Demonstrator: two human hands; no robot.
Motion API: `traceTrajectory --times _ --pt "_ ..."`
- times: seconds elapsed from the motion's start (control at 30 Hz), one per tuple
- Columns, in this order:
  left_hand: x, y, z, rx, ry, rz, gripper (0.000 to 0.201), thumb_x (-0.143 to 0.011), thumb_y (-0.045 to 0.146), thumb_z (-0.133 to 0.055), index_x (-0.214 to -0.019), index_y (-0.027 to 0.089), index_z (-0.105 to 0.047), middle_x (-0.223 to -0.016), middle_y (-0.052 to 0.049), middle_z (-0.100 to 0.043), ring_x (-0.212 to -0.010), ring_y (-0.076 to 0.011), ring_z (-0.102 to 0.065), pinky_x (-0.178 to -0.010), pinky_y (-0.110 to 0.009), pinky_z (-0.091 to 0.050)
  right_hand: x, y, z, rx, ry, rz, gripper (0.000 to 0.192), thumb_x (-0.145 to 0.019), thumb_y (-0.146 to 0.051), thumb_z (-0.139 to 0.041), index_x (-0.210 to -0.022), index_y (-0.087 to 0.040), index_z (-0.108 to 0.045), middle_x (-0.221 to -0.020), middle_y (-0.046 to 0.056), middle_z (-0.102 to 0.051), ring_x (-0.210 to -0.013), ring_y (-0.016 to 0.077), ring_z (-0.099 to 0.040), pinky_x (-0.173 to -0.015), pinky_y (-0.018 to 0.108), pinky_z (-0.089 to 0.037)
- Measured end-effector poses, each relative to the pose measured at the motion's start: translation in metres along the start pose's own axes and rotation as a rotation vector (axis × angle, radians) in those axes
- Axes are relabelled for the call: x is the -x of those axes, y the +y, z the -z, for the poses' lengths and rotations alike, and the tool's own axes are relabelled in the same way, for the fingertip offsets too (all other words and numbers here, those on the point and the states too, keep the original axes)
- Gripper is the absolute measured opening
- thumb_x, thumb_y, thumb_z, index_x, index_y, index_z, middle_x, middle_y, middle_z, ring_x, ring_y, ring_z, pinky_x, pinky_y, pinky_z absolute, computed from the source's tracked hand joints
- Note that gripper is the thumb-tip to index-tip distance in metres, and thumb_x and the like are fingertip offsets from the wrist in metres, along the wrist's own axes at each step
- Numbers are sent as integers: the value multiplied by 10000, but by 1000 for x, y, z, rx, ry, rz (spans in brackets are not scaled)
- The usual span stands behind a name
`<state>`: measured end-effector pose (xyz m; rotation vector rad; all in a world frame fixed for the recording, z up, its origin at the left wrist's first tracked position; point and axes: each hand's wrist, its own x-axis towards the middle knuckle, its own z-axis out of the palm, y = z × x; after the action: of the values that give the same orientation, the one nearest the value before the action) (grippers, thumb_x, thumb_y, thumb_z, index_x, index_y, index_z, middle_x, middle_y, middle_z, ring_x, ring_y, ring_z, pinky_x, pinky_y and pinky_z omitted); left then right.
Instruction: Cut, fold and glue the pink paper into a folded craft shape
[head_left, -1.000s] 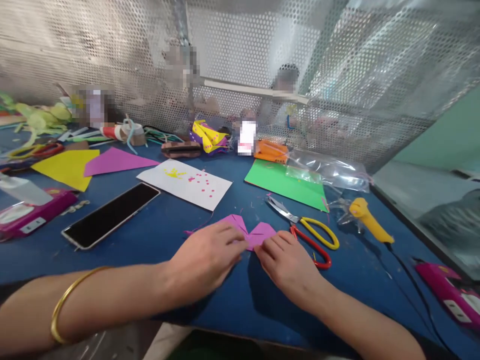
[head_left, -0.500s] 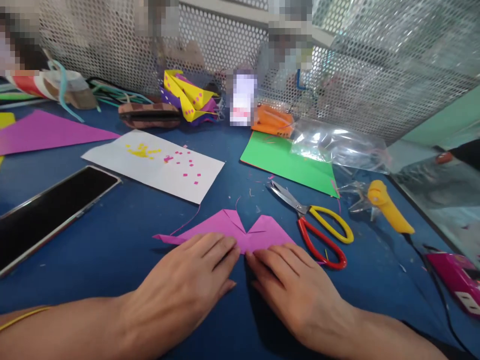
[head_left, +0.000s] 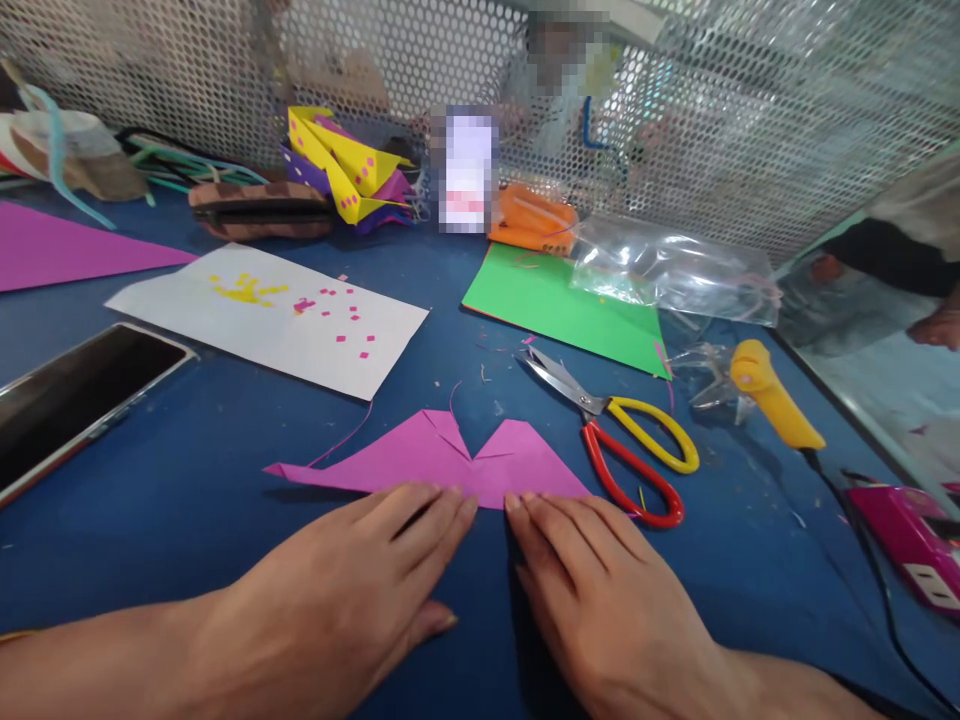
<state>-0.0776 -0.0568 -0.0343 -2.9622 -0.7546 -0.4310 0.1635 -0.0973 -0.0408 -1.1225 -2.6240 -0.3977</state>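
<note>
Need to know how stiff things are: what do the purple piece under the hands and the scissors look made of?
Purple piece: thin matte paper, going by its sharp creases and flat folded flaps. Scissors: bright bare-metal blades, glossy red and yellow handle loops, probably plastic or a plastic coating.

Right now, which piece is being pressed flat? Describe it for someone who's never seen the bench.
On the blue table, just beyond the fingertips of the left hand and right hand, lies the folded purple paper. The scissors sit right of it. Unlike the flat purple triangle, it has two creased flaps meeting in a notch.
</note>
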Motion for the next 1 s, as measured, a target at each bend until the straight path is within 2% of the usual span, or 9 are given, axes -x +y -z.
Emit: traceTrajectory --times 0.2,0.3,0.37,0.47,0.6,1.0 --pt "-9 6 7 -62 14 -22 409 -978 422 -528 -1167 96 -687 -1125 -114 -729 -971 -279 -626 -835 -400 -504 -3 -2 0 -22 0 2 359 -939 -105 -443 -1192 18 -667 -1077 177 -704 -1003 310 -597 -928 433 -418" --pt "-14 11 4 -88 72 -37 423 -963 436 -563 -1172 90 -686 -1144 -133 -722 -1058 -276 -614 -938 -383 -485 -6 -1 0 -41 11 -8 329 -934 -87 -448 -1138 6 -689 -1025 162 -701 -936 290 -600 -899 418 -421" --pt "-16 11 0 -70 68 -58 418 -964 424 -568 -1203 100 -677 -1186 -131 -713 -1119 -262 -600 -1001 -365 -458 -6 0 1 -44 16 -11 332 -936 -94 -452 -1145 9 -688 -991 157 -704 -914 288 -601 -891 420 -419" --pt "-18 7 -4 4 34 -68 446 -969 434 -549 -1231 91 -663 -1213 -137 -707 -1114 -265 -608 -987 -366 -470 -1 1 3 -45 -10 6 377 -948 -127 -451 -1225 28 -655 -1038 175 -712 -972 309 -607 -918 433 -412" --pt "-18 3 -3 44 21 -68 474 -972 435 -539 -1258 70 -639 -1222 -150 -698 -1088 -278 -614 -938 -375 -496 5 0 7 -17 -3 -69 384 -967 -143 -433 -1226 19 -665 -1099 179 -723 -1027 307 -612 -948 437 -396" --pt "-19 4 -1 45 72 -45 439 -1027 364 -399 -1237 71 -649 -1199 -121 -711 -1038 -264 -622 -858 -371 -516 20 0 14 49 34 -278 360 -991 -191 -431 -1163 -45 -711 -1059 127 -757 -1009 274 -635 -933 427 -394"
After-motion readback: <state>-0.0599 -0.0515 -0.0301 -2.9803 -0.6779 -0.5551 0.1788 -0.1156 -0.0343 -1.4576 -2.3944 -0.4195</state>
